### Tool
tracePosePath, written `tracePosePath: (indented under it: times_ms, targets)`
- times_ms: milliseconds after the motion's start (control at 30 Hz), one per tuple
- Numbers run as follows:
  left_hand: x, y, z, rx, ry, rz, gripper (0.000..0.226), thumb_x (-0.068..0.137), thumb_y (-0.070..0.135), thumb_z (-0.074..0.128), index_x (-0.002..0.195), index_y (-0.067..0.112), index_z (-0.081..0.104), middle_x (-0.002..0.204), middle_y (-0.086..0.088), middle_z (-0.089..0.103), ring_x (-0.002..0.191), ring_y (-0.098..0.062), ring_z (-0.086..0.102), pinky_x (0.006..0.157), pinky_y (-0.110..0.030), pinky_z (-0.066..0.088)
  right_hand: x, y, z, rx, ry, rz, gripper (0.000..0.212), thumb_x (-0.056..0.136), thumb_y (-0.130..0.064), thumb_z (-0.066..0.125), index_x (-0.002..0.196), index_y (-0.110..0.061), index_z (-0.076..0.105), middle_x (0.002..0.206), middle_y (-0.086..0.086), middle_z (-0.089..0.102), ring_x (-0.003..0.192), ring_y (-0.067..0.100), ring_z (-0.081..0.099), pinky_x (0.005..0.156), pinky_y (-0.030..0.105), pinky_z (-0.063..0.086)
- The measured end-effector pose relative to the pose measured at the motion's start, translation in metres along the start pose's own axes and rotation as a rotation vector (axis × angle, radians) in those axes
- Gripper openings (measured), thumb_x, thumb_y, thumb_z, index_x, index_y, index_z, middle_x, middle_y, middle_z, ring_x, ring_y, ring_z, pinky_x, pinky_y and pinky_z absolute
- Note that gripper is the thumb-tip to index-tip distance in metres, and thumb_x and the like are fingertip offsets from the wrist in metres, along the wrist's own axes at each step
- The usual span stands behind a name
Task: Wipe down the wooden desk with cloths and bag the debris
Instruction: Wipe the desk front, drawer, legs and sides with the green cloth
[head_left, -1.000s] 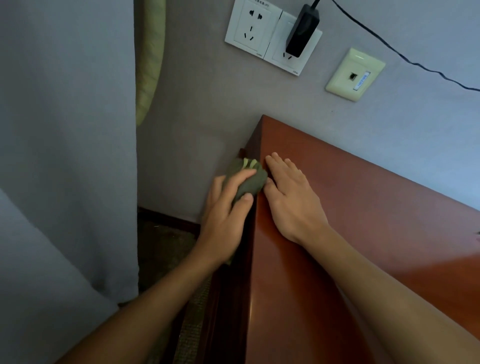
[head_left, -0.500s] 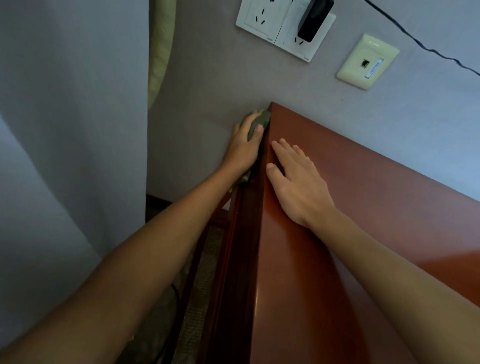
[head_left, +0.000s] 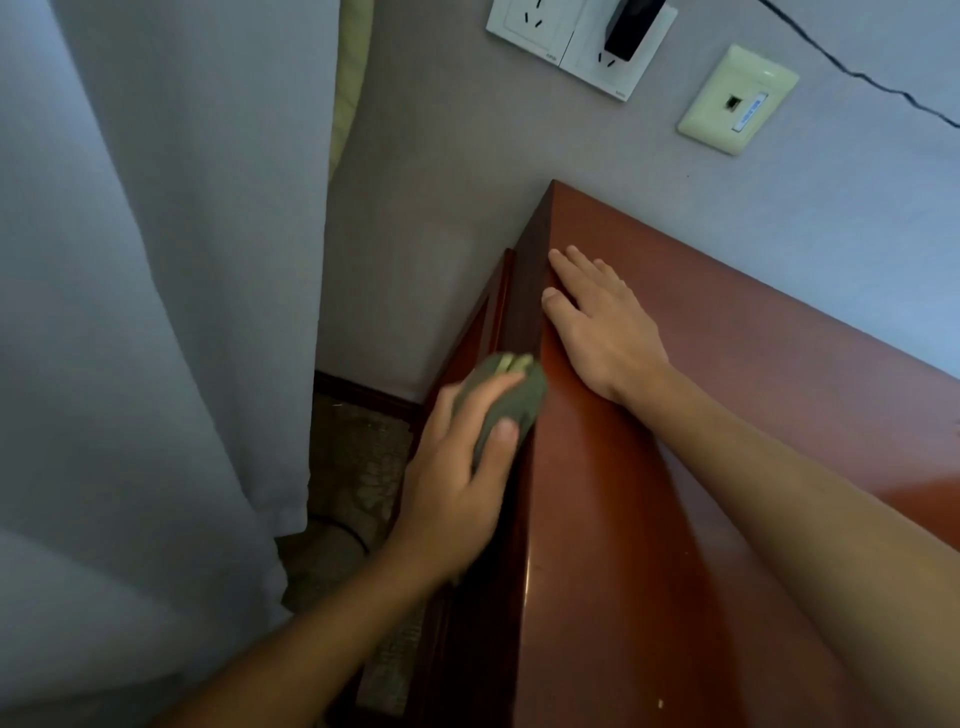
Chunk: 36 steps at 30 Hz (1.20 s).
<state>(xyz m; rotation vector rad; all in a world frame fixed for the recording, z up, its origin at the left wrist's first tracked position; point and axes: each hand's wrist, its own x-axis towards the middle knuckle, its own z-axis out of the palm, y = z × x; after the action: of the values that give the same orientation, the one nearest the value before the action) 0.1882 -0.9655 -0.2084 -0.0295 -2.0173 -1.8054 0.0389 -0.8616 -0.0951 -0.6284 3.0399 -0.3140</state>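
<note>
Folded grey-green cloth (head_left: 511, 397) (bunched, blurred) pressed against reddish-brown wooden desk's (head_left: 753, 415) left side edge

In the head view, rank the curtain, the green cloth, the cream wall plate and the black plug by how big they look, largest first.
1. curtain
2. green cloth
3. cream wall plate
4. black plug, cut off by the frame edge, so unsure

Glossy smooth reddish wooden desk (head_left: 727, 415); soft matt green cloth (head_left: 511, 397); plastic sockets (head_left: 566, 36).
</note>
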Motion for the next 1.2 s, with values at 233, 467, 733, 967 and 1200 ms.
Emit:
tracePosePath:
  times_ms: [233, 467, 733, 967, 1200]
  targets:
    - [0.174, -0.051, 0.033, 0.066, -0.003, -0.222, 0.06, 0.098, 0.048, 0.031, 0.153, 0.03, 0.045, 0.15, -0.011, 0.046, 0.14, -0.025, 0.041, 0.109, -0.024, 0.03, 0.001, 0.001, 0.001, 0.021, -0.006, 0.014, 0.057, 0.109, -0.045, 0.032, 0.164, -0.031, 0.025, 0.173, -0.005, 0.016, 0.16, 0.02, 0.01, 0.13, 0.042, 0.009]
    - [-0.013, 0.008, 0.0, 0.047, -0.013, -0.105, 0.045, 0.1, 0.054, 0.035, 0.145, 0.053, 0.041, 0.141, 0.009, 0.043, 0.128, -0.011, 0.05, 0.104, -0.037, 0.047, 0.001, 0.002, 0.002, 0.021, -0.006, 0.012, 0.062, 0.105, -0.05, 0.028, 0.164, -0.031, 0.026, 0.173, -0.005, 0.018, 0.16, 0.021, 0.012, 0.13, 0.045, 0.011]
    - [-0.07, 0.037, -0.013, 0.047, 0.005, -0.037, 0.042, 0.103, 0.047, 0.035, 0.144, 0.052, 0.042, 0.14, 0.017, 0.044, 0.125, -0.008, 0.053, 0.1, -0.028, 0.049, 0.0, 0.003, 0.003, 0.007, 0.011, 0.007, 0.058, 0.109, -0.046, 0.03, 0.164, -0.03, 0.026, 0.173, -0.004, 0.019, 0.16, 0.022, 0.013, 0.13, 0.044, 0.011]
    - [0.088, -0.019, 0.015, 0.162, -0.018, -0.309, 0.054, 0.096, 0.057, 0.024, 0.148, 0.051, 0.038, 0.148, -0.001, 0.044, 0.132, -0.026, 0.049, 0.11, -0.055, 0.04, 0.001, 0.002, 0.002, 0.009, 0.013, 0.007, 0.058, 0.108, -0.048, 0.031, 0.164, -0.032, 0.026, 0.173, -0.005, 0.018, 0.16, 0.02, 0.012, 0.13, 0.042, 0.012]
    - [-0.033, -0.012, -0.009, 0.132, -0.051, -0.14, 0.047, 0.103, 0.056, 0.03, 0.149, 0.051, 0.034, 0.139, 0.013, 0.043, 0.127, -0.008, 0.047, 0.1, -0.03, 0.043, 0.003, 0.006, 0.004, -0.036, 0.005, -0.013, 0.058, 0.109, -0.048, 0.027, 0.165, -0.031, 0.023, 0.173, -0.005, 0.016, 0.16, 0.022, 0.011, 0.129, 0.042, 0.011]
